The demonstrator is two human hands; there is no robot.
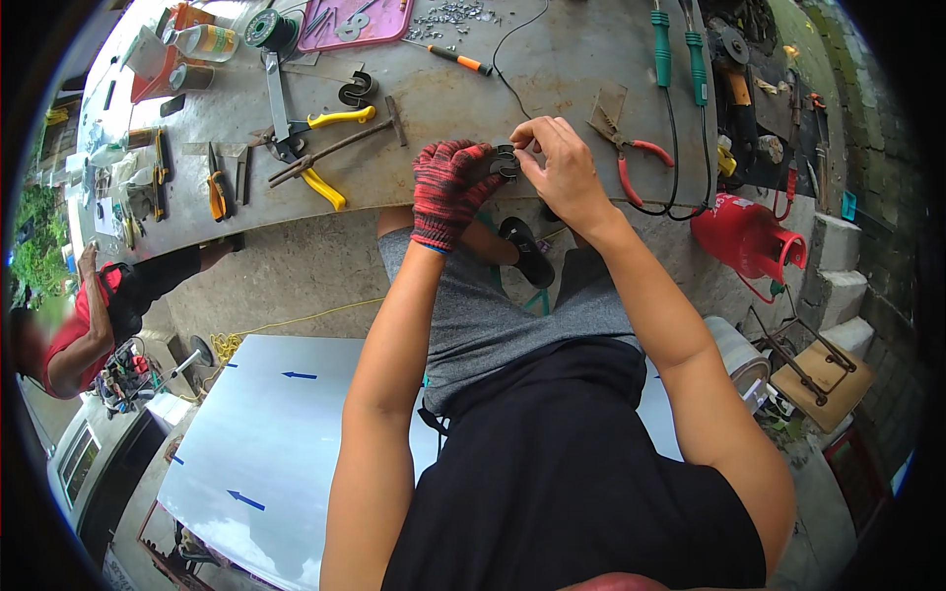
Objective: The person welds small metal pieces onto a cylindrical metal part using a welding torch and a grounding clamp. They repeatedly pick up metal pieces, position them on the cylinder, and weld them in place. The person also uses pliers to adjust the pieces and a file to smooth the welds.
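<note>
My left hand [451, 192], in a red and black knit glove, grips a small curved dark metal piece [504, 163] at the front edge of the steel workbench [443, 94]. My bare right hand [560, 172] is closed at the right side of the same piece, thumb and fingertips on it. A similar dark curved piece [357, 90] lies farther back. Left of my hands are yellow-handled cutters [335, 120] and a T-shaped metal bar [351, 148]. Red-handled pliers [631, 158] lie to the right, and an orange screwdriver [458, 59] lies behind.
A pink tray [355, 22], green-handled torch tools [662, 61] and black hoses [670, 158] are on the bench. A red gas cylinder [739, 241] stands right. A co-worker in a red top [79, 335] is at left. A pale sheet with arrows [266, 433] lies below.
</note>
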